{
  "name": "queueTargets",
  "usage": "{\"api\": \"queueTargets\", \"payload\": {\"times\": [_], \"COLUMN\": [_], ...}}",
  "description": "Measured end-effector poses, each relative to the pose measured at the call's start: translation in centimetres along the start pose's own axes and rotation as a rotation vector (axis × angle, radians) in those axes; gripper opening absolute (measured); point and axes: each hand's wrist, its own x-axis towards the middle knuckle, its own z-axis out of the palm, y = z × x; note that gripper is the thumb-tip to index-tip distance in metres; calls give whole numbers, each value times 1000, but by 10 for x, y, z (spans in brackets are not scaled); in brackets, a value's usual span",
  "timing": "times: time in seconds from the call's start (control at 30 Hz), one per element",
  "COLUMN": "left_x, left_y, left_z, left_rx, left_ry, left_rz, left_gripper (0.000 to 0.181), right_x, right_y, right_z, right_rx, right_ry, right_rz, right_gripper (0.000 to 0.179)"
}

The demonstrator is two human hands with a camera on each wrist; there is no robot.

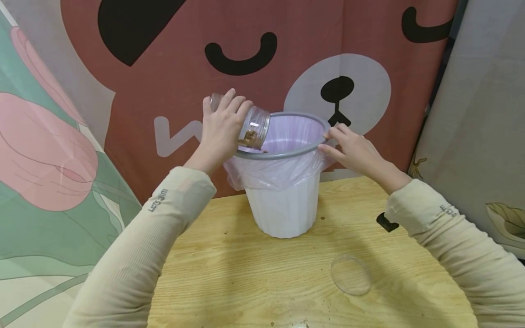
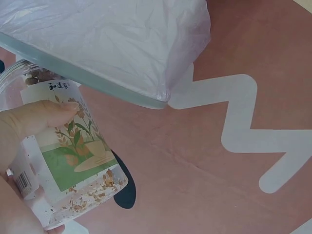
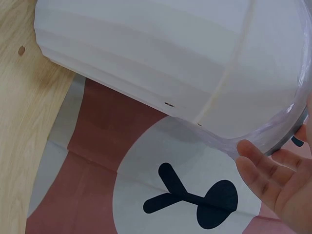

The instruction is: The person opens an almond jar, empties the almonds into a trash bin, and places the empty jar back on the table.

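Note:
A clear jar [image 1: 259, 122] with a printed label lies tipped on its side, its mouth over the rim of a white trash bin [image 1: 284, 209]. My left hand [image 1: 223, 127] grips the jar around its body. Brown bits gather near the jar's mouth, and flakes cling inside its base in the left wrist view. The bin stands upright, lined with a pale purple bag [image 1: 275, 173] folded over its grey rim [image 1: 287, 155]. At the rim's right side, my right hand [image 1: 357, 150] holds the edge between thumb and fingers; the right wrist view shows fingertips [image 3: 246, 148] against the bag.
A clear round lid [image 1: 350, 274] lies on the wooden table [image 1: 262, 278] in front of the bin. Farther right is a small black object [image 1: 387, 222]. Small crumbs dot the tabletop. Behind the bin hangs a curtain [image 1: 172, 82] with a cartoon bear face.

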Motion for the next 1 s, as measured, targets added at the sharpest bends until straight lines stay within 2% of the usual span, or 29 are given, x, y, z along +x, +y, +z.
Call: {"api": "queueTargets", "payload": {"times": [0.63, 1.0], "left_x": [-3, -3], "left_y": [-2, -2], "left_z": [7, 8], "left_rx": [52, 119], "left_ry": [68, 38], "left_rz": [39, 85], "left_gripper": [57, 64], "right_x": [2, 2], "right_y": [-1, -1], "right_z": [2, 2], "right_rx": [9, 7], "right_ry": [1, 5], "right_rz": [-4, -6], "right_gripper": [24, 24]}}
